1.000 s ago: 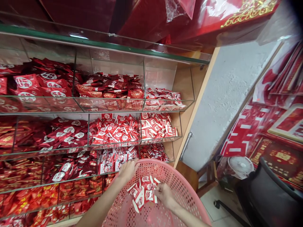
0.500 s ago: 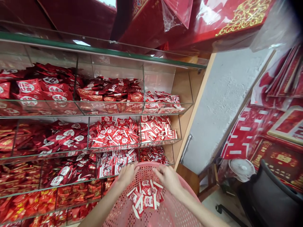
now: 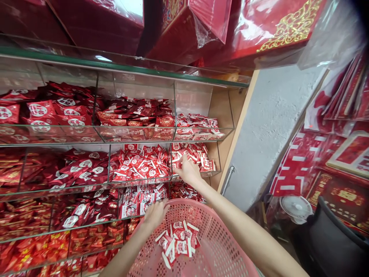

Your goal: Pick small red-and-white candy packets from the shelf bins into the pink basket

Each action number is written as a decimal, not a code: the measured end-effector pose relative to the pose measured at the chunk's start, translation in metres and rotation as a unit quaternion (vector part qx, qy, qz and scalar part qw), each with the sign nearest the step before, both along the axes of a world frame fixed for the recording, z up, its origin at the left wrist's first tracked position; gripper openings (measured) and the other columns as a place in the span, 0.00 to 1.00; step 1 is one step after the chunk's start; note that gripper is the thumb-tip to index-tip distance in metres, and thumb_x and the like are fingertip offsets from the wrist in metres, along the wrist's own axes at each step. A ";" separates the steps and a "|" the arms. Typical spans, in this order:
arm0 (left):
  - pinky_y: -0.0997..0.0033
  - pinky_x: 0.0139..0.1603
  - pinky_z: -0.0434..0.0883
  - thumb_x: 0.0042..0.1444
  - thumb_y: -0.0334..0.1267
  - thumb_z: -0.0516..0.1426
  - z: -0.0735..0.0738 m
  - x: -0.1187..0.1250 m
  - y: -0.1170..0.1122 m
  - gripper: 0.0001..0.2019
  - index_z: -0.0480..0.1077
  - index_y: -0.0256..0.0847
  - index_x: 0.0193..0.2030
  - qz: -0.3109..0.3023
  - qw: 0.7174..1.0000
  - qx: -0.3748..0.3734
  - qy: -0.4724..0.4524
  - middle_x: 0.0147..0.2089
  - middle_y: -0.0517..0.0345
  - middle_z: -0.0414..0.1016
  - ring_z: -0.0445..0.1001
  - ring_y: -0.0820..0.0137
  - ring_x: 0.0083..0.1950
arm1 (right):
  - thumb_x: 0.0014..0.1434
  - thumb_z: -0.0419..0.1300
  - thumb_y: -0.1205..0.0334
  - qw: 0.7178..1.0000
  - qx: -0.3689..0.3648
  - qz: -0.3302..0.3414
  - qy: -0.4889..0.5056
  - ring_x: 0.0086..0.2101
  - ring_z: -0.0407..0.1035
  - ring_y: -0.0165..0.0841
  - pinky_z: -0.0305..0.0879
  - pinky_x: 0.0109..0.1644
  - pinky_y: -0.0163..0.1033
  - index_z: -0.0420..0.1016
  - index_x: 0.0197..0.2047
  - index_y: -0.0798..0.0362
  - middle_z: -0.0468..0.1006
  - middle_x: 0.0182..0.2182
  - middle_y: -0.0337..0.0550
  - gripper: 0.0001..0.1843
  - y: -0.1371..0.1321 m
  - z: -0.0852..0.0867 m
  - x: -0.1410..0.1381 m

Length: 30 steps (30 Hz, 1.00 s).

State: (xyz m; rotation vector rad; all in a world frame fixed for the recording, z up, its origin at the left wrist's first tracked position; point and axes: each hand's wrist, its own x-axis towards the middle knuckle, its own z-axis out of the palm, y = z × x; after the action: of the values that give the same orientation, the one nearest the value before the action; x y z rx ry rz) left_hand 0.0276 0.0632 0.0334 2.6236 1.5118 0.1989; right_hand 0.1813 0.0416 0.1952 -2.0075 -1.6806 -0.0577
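Red-and-white sachets [image 3: 180, 244] lie in a loose heap inside a pink perforated basket [image 3: 223, 236], whose support is out of view. The left hand [image 3: 156, 214] has its fingers curled over the basket's far edge; if this sole visible hold slipped, the basket could tip and spill the heap. Beyond it, the right hand [image 3: 189, 171] is at a glass-fronted compartment [image 3: 211, 173], over small red-and-white packets [image 3: 196, 150]; its fingers look partly bent, but I cannot tell whether they pinch anything. Knuckles could knock the glass lip, and a loosely held packet could drop among the dark-red packets [image 3: 184, 191] below or the white-circled packets [image 3: 144, 165] alongside, mixing designs.
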 end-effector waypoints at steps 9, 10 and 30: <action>0.67 0.39 0.67 0.61 0.46 0.40 0.000 0.001 0.000 0.20 0.61 0.46 0.54 -0.003 1.000 0.007 0.009 0.43 0.51 0.74 0.73 0.64 0.41 | 0.49 0.57 0.55 0.992 0.041 -0.003 0.119 0.35 0.67 0.36 0.57 0.35 0.37 0.58 0.50 0.53 0.73 0.34 0.46 0.25 0.021 -0.017 -0.001; 0.67 0.39 0.66 0.61 0.46 0.40 0.000 0.001 0.000 0.20 0.61 0.46 0.54 -0.003 1.000 0.006 0.008 0.43 0.51 0.74 0.73 0.64 0.41 | 0.49 0.57 0.56 0.991 0.049 0.000 0.127 0.34 0.67 0.35 0.57 0.34 0.36 0.60 0.49 0.53 0.73 0.33 0.45 0.24 0.024 -0.019 -0.001; 0.68 0.39 0.66 0.61 0.47 0.39 0.003 0.001 -0.003 0.20 0.61 0.46 0.54 -0.003 1.000 0.005 0.004 0.43 0.51 0.74 0.73 0.65 0.42 | 0.58 0.50 0.67 0.949 0.029 0.268 -0.162 0.37 0.64 0.33 0.61 0.41 0.40 0.64 0.41 0.52 0.69 0.36 0.41 0.07 -0.082 -0.143 -0.001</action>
State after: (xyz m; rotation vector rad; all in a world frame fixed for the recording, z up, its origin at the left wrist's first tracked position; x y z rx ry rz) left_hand 0.0283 0.0600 0.0364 2.6401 1.5085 0.1955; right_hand 0.1805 -0.0404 0.0524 -1.4915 -2.3503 -0.2530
